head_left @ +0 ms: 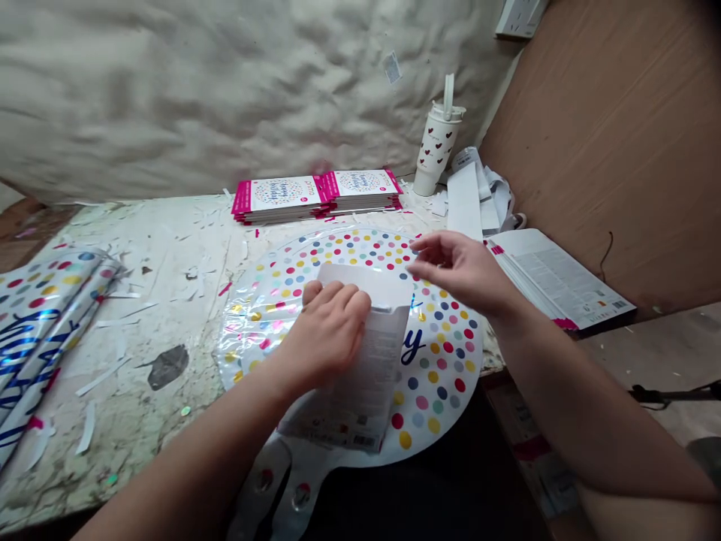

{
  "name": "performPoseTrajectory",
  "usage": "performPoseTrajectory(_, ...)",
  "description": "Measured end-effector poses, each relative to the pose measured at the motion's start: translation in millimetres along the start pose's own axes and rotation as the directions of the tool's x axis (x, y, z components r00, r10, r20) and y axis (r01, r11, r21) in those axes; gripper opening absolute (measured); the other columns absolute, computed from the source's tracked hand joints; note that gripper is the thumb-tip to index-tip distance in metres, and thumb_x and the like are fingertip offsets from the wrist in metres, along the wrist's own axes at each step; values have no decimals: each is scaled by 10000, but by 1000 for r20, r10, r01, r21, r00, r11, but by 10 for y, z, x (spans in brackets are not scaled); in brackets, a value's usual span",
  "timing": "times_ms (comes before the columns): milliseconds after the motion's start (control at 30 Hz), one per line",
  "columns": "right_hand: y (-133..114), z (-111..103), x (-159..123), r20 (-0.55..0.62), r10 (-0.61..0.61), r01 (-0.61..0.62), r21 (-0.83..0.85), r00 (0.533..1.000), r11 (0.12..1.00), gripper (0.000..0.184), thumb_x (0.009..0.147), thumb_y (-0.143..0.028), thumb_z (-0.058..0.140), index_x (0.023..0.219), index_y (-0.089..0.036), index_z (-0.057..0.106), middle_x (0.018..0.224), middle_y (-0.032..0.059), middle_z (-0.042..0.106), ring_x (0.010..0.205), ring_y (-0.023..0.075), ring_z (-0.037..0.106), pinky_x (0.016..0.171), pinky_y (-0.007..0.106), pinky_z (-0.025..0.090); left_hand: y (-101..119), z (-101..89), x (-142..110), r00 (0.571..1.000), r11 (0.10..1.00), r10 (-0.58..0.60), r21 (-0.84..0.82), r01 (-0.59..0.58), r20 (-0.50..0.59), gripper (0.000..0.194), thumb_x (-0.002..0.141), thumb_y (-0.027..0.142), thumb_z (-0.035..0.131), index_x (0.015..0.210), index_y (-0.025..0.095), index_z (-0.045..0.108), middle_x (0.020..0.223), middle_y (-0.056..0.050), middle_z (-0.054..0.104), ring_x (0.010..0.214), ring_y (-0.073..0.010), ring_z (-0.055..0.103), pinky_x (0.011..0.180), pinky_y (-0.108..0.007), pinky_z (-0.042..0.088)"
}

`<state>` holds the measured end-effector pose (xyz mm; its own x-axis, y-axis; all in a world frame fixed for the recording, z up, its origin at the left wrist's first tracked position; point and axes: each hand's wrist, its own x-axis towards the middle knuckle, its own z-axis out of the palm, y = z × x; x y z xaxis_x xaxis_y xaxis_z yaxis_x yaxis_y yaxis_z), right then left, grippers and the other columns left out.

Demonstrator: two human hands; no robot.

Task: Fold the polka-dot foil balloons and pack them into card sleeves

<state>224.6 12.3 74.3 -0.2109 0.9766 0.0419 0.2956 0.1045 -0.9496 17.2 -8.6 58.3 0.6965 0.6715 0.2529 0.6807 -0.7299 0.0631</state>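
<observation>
A round foil balloon (444, 353), flat and white with coloured dots and blue lettering, lies at the table's front edge, its tails hanging toward me. On top of it is a white paper packet (369, 383) with fine print and a barcode, its flap (388, 282) unfolded at the far end. My left hand (335, 323) is closed over the upper part of the packet, fingers curled at its flap end; the fingertips are hidden. To the right, my right hand (456, 267) hovers above the balloon, apart from the packet, with thumb and fingers parted and nothing visible between them.
Two stacks of pink-edged printed packets (287, 194) stand at the back. A white tumbler (436, 146) with hearts is by the wall. More packets (563, 278) and paper strips (470, 199) lie right. Folded dotted balloons (39, 323) lie left, among scraps on the table (185, 300).
</observation>
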Motion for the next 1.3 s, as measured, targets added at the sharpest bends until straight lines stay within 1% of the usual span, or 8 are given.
performPoseTrajectory(100, 157, 189, -221, 116, -22, -19, 339, 993, 941, 494, 664, -315, 725, 1113, -184, 568, 995, 62, 661, 905, 187, 615, 805, 342, 497, -42, -100, -98, 962, 997, -77, -41, 69, -262, 130, 839, 190, 419, 887, 184, 540, 909, -95, 562, 927, -277, 483, 851, -468, 336)
performPoseTrajectory(200, 278, 429, -369, 100, -47, -18, 564, 994, 825, 266, 782, -296, 627, 1027, -194, 609, 1014, 51, 666, 974, 183, 600, 902, 365, 447, -31, -133, -231, 753, 945, -309, -276, 175, -581, 368, 773, 251, 589, 1125, 263, 480, 1245, -82, 458, 1192, -315, 360, 1026, -514, 179)
performPoseTrajectory(267, 273, 534, -421, -1, -42, 34, 603, 999, 797, 218, 787, -266, 629, 1000, -221, 612, 1009, 28, 671, 975, 173, 601, 908, 349, 443, 9, -117, -320, 702, 767, -533, -619, 167, -472, 570, 758, 302, 621, 1269, 271, 371, 1344, -80, 379, 1256, -315, 310, 1045, -495, 212)
performPoseTrajectory(333, 204, 590, -447, -41, -32, 51, 597, 999, 800, 250, 762, -246, 659, 1004, -238, 596, 1008, 15, 673, 970, 172, 605, 897, 339, 453, 68, -90, -383, 773, 474, -607, -865, 167, -184, 629, 772, 326, 608, 1322, 241, 315, 1334, -98, 406, 1239, -310, 361, 1007, -462, 315)
performPoseTrajectory(567, -65, 546, -378, -53, -128, 136, 529, 990, 838, 312, 704, -180, 710, 974, -243, 569, 969, -14, 673, 932, 152, 623, 828, 276, 496, 138, -174, -412, 783, 27, -618, -994, 106, 67, 700, 692, 225, 716, 1298, 214, 366, 1144, -100, 602, 1053, -282, 565, 868, -386, 478)
performPoseTrajectory(1100, 13, 481, -175, -32, -2, 15, 415, 999, 910, 265, 774, -423, 601, 905, -193, 609, 841, 36, 673, 753, 180, 627, 668, 298, 507, 98, -78, -375, 733, -198, -646, -974, 107, 212, 342, 712, 270, 691, 1023, 155, 607, 973, -77, 680, 876, -226, 634, 752, -316, 512)
performPoseTrajectory(1200, 138, 392, -3, -33, 117, -110, 158, 993, 981, 392, 865, -473, 405, 725, -167, 606, 649, 42, 627, 572, 167, 576, 547, 295, 468, 52, 31, -398, 659, -358, -609, -894, 269, 441, 218, 729, 340, 630, 788, 132, 607, 621, -25, 638, 524, -144, 588, 475, -228, 463)
performPoseTrajectory(1300, 195, 407, 18, -203, -103, 20, -376, 974, 926, 269, 868, -338, 435, 751, -173, 612, 692, 49, 624, 643, 174, 572, 617, 298, 454, 38, 175, -456, 588, -388, -608, -846, 366, 534, 250, 722, 351, 598, 599, 149, 516, 384, 58, 440, 311, -57, 371, 317, -160, 271)
